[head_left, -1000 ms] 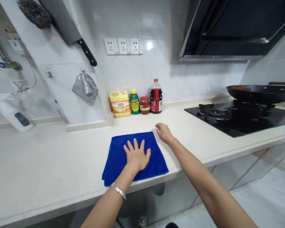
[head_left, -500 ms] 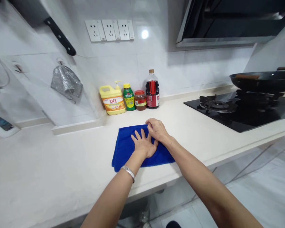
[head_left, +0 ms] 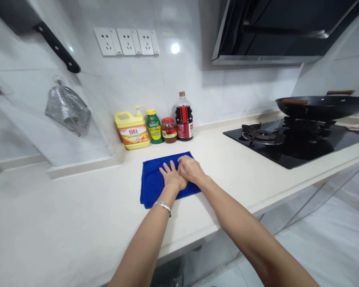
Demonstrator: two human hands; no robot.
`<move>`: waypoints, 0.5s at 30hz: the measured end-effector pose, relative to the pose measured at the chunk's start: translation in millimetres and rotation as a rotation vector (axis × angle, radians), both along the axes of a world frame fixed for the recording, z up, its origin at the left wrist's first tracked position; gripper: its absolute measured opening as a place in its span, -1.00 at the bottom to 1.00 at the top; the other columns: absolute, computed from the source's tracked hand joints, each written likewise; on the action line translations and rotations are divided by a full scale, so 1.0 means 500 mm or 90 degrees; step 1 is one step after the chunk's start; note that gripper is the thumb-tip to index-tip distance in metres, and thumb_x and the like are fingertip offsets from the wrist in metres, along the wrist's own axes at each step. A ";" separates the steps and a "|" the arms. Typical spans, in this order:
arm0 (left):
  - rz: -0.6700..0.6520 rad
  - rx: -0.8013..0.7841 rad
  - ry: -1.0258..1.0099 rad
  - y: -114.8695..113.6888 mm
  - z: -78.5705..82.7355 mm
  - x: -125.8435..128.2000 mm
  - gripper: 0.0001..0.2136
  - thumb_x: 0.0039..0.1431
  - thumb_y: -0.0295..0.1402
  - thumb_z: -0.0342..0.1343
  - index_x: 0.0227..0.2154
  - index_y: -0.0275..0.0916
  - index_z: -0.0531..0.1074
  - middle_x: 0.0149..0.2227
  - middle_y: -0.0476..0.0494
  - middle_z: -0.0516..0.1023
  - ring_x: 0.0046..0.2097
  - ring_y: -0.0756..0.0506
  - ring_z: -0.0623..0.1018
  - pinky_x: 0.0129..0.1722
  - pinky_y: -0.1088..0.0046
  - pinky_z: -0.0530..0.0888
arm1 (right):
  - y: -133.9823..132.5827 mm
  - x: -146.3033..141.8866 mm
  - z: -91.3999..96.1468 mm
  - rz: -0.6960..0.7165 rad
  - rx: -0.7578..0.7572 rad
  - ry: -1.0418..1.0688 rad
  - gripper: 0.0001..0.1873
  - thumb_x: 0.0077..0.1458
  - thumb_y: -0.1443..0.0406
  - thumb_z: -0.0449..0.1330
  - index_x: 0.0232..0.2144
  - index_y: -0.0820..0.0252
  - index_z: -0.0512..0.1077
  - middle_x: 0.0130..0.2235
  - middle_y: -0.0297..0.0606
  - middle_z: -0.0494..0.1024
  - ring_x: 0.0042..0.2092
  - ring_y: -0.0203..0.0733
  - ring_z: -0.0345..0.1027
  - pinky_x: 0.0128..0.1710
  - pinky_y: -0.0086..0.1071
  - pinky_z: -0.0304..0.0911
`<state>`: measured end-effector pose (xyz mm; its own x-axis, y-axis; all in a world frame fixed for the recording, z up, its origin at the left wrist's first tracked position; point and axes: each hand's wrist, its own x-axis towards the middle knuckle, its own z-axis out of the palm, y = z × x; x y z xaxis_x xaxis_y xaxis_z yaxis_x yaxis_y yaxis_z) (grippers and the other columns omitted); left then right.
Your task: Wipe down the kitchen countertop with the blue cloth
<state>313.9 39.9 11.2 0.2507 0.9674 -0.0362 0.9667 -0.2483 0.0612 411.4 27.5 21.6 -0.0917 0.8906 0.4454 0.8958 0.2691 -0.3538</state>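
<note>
A folded blue cloth (head_left: 152,184) lies on the pale countertop. Flat on its middle rests my left hand (head_left: 173,178), fingers spread and palm down, with a silvery bracelet (head_left: 162,205) at the wrist. Close against it, on the right part of the cloth, my right hand (head_left: 191,169) is closed with its fingers curled down at the fabric. The fingertips of the right hand are partly hidden. That arm covers some of the cloth's right side.
Along the wall stand a yellow detergent jug (head_left: 133,131), a green bottle (head_left: 154,127), a red-lidded jar (head_left: 169,130) and a dark sauce bottle (head_left: 184,121). Right of them is a black gas stove (head_left: 293,153) with a wok (head_left: 320,108). A cleaver (head_left: 58,48) hangs at upper left.
The right hand has moved in from the cloth's far right edge, beside my left hand. The cloth's right side has drawn in. The view has swung right; a pinkish thing appears beside the stove.
</note>
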 end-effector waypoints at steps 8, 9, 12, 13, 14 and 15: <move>-0.174 0.034 -0.248 -0.019 0.049 -0.154 -0.56 0.28 -0.19 -0.16 0.14 -0.08 0.40 0.26 -0.06 0.33 0.31 -0.11 0.25 0.35 0.30 0.14 | 0.010 0.002 -0.029 0.021 0.031 0.027 -0.58 0.30 0.36 -0.09 0.15 0.30 0.28 0.11 -0.01 0.45 0.12 -0.11 0.33 0.14 -0.26 0.23; -0.167 0.068 -0.292 -0.019 0.053 -0.186 -0.55 0.27 -0.21 -0.16 0.15 -0.12 0.39 0.25 -0.06 0.34 0.30 -0.08 0.28 0.35 0.35 0.15 | 0.008 -0.007 -0.032 0.033 0.031 0.023 -0.57 0.31 0.33 -0.08 0.18 0.29 0.27 0.13 -0.02 0.43 0.15 -0.12 0.31 0.15 -0.26 0.22; -0.069 0.144 -0.415 -0.012 0.046 -0.273 -0.55 0.25 -0.20 -0.16 0.10 -0.20 0.42 0.15 -0.13 0.46 0.14 -0.13 0.46 0.24 0.29 0.34 | 0.004 -0.035 -0.040 0.077 0.020 -0.016 -0.51 0.33 0.25 -0.06 0.24 0.32 0.21 0.20 0.00 0.37 0.22 -0.11 0.23 0.23 -0.26 0.13; -0.027 0.158 -0.453 -0.009 0.040 -0.295 -0.54 0.25 -0.21 -0.19 0.09 -0.22 0.42 0.11 -0.17 0.49 0.08 -0.13 0.51 0.16 0.28 0.43 | 0.003 -0.043 -0.042 0.092 0.011 -0.039 -0.47 0.33 0.22 -0.06 0.27 0.34 0.18 0.24 0.02 0.33 0.26 -0.09 0.18 0.27 -0.23 0.08; 0.013 0.165 -0.489 -0.005 0.032 -0.313 -0.54 0.25 -0.21 -0.21 0.09 -0.25 0.40 0.08 -0.19 0.51 0.02 -0.13 0.54 0.06 0.30 0.50 | 0.003 -0.049 -0.043 0.110 -0.002 -0.066 -0.43 0.34 0.19 -0.06 0.30 0.35 0.13 0.27 0.03 0.28 0.30 -0.06 0.11 0.31 -0.19 0.00; 0.048 0.166 -0.522 -0.002 0.023 -0.326 -0.53 0.26 -0.23 -0.23 0.09 -0.27 0.39 0.05 -0.22 0.53 -0.02 -0.12 0.56 -0.05 0.34 0.55 | 0.004 -0.054 -0.044 0.130 -0.016 -0.096 -0.40 0.35 0.15 -0.07 0.33 0.34 0.09 0.31 0.03 0.21 0.34 -0.04 0.02 0.34 -0.14 -0.09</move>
<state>150.7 39.1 22.7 0.0346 0.9346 0.3539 0.6567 -0.2882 0.6969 384.4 29.3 -0.5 -0.3337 0.8580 0.3905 0.8670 0.4419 -0.2301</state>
